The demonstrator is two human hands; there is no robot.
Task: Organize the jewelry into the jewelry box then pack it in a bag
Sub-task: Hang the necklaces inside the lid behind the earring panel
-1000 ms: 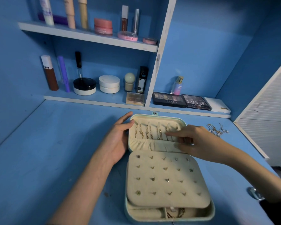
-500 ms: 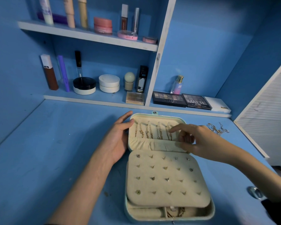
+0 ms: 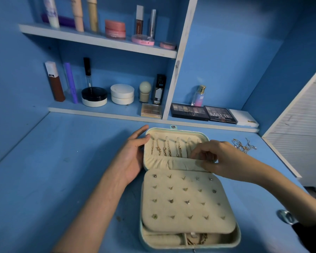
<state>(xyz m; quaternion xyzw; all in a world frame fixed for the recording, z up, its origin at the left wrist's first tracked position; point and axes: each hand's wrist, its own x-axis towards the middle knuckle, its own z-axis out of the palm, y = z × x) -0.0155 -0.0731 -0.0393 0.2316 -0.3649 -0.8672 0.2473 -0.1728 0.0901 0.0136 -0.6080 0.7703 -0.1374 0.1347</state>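
Head view: left hand [image 3: 131, 157] flat against velvety jewelry box [image 3: 237, 234] lid; right hand [image 3: 217, 159] pinches gathered pocket [image 3: 164, 161].

A domestic vanity or dressing area is being shown. Cosmetics are being kept on two white-edged shelves [image 3: 98, 40] set in a blue-painted alcove: tubes and a pink jar [image 3: 115, 29] above, compacts, a foundation bottle [image 3: 56, 84] and a perfume bottle [image 3: 199, 96] below. Eyeshadow palettes [image 3: 190, 112] are being stored flat beside them. An open jewelry box [image 3: 179, 210] is being supported on the blue desk surface [image 3: 62, 161], with loose chains [image 3: 243, 146] lying near.
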